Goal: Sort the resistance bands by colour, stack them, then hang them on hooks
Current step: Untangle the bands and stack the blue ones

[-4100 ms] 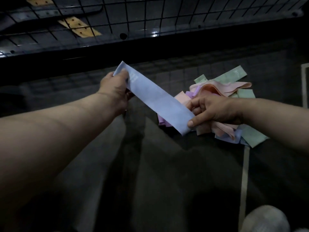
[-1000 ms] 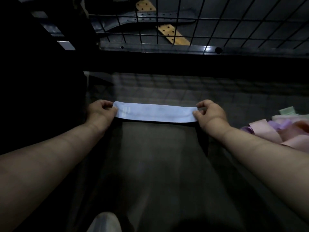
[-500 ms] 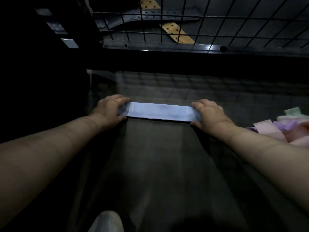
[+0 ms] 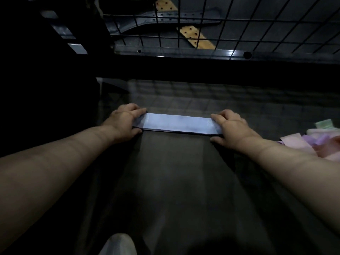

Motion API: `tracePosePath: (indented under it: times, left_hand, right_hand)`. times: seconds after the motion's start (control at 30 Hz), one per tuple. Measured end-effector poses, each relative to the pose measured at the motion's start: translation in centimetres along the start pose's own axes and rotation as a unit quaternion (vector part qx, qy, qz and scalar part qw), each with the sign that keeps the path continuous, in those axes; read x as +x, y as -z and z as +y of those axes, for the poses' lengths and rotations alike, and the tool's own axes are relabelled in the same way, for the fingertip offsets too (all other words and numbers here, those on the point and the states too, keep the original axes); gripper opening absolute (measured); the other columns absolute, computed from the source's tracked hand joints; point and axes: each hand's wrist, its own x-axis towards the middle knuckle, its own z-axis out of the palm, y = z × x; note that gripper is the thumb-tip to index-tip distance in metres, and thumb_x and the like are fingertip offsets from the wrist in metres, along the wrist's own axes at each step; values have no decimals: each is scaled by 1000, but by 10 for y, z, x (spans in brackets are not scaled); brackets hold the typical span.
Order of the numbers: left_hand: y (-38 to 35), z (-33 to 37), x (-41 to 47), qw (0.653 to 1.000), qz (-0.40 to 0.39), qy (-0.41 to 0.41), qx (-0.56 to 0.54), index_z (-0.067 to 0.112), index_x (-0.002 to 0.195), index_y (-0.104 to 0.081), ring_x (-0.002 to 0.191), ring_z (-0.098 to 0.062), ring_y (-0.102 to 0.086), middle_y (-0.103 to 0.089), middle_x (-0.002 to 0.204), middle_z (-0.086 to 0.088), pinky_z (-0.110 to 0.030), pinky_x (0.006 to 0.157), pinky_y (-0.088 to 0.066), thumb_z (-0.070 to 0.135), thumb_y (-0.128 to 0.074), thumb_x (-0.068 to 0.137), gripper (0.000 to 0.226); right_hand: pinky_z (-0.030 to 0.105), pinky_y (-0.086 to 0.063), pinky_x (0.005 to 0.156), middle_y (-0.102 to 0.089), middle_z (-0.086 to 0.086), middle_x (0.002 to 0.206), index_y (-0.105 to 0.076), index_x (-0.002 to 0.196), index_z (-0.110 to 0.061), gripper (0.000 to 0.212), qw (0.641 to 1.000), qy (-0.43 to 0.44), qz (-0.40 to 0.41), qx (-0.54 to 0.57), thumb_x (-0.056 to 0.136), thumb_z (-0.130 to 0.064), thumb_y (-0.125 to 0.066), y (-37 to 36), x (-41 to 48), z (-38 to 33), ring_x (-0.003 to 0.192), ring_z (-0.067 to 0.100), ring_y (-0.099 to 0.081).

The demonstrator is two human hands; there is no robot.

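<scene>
Centre frame, my left hand [image 4: 123, 124] and right hand [image 4: 232, 128] press the blue band [image 4: 176, 123] flat; uneven release could curl it.

Dim dark floor [image 4: 176, 181]; wire grid [image 4: 239, 24]

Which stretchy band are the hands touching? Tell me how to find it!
Look below the black wire grid, down on the dark floor. There the blue resistance band lies flat, the left hand and the right hand pressing its ends. It lies alone and straight; the pile of bands at the right edge is pink, purple and green, all crumpled.
</scene>
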Motion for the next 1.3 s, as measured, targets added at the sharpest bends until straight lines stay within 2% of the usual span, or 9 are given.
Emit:
tracePosePath:
  times: [0.1,0.2,0.3,0.4,0.57,0.8,1.07,1.2,1.3]
  left_hand:
    - [-5,2,-3,984,85,106,-113,11,142,-49,129,-30,-46,-49,141,-13,-36,112,-35,43,-72,74,79]
    - [-11,9,-8,890,194,277,-305,5,128,-62,112,-26,-62,-64,123,-14,-30,102,-46,23,-65,90,42]
    - [-20,16,-11,828,200,332,-406,8,115,-69,96,-18,-64,-70,111,-10,-30,94,-51,18,-66,92,25]
    - [-20,21,-7,802,216,352,-432,12,104,-71,89,-17,-64,-71,102,-8,-28,87,-53,13,-68,90,15]
    - [-20,22,-5,794,216,367,-434,23,90,-68,88,-19,-68,-70,91,-2,-32,89,-56,12,-72,86,12]
    - [-22,27,-10,811,234,361,-396,11,112,-74,93,-13,-65,-68,98,3,-22,88,-48,18,-67,90,23]
    - [-20,34,-11,829,239,369,-347,10,112,-71,90,-14,-61,-70,105,-4,-21,82,-44,23,-67,91,25]
    - [-18,49,-18,849,266,347,-297,7,131,-54,120,-25,-50,-45,136,-15,-24,105,-34,31,-60,92,46]
    - [-13,76,-24,873,266,277,-300,11,128,-53,123,-23,-43,-32,140,-15,-25,112,-30,25,-57,91,40]
  right_hand:
    - [38,-27,114,-28,11,147,-29,151,-15,82,985,-84,55,137,87,-47,-68,-8,-5,-2,136,32,-32]
    - [33,-39,100,-47,18,134,-50,129,-6,48,921,-193,145,306,93,-36,-63,-18,-3,-4,121,34,-51]
    - [27,-38,84,-63,14,119,-60,113,-6,32,890,-258,142,347,95,-32,-62,-21,2,-6,110,30,-58]
    - [26,-38,83,-65,12,115,-62,109,-7,25,883,-268,147,356,94,-27,-63,-21,4,-7,107,29,-59]
    - [27,-40,82,-66,12,109,-61,104,-9,19,886,-267,150,349,93,-24,-65,-20,6,-5,95,24,-57]
    - [24,-38,81,-64,10,108,-60,107,-9,20,896,-258,150,330,95,-24,-63,-20,5,-5,99,25,-58]
    - [23,-34,78,-62,14,116,-55,114,-6,29,888,-242,160,358,100,-31,-53,-23,4,-1,93,21,-51]
    - [25,-34,80,-59,17,123,-55,115,-5,28,893,-243,155,347,102,-29,-47,-28,-8,13,109,30,-55]
    - [27,-37,88,-57,17,122,-56,113,-6,22,939,-189,137,251,99,-22,-52,-34,-29,32,112,31,-54]
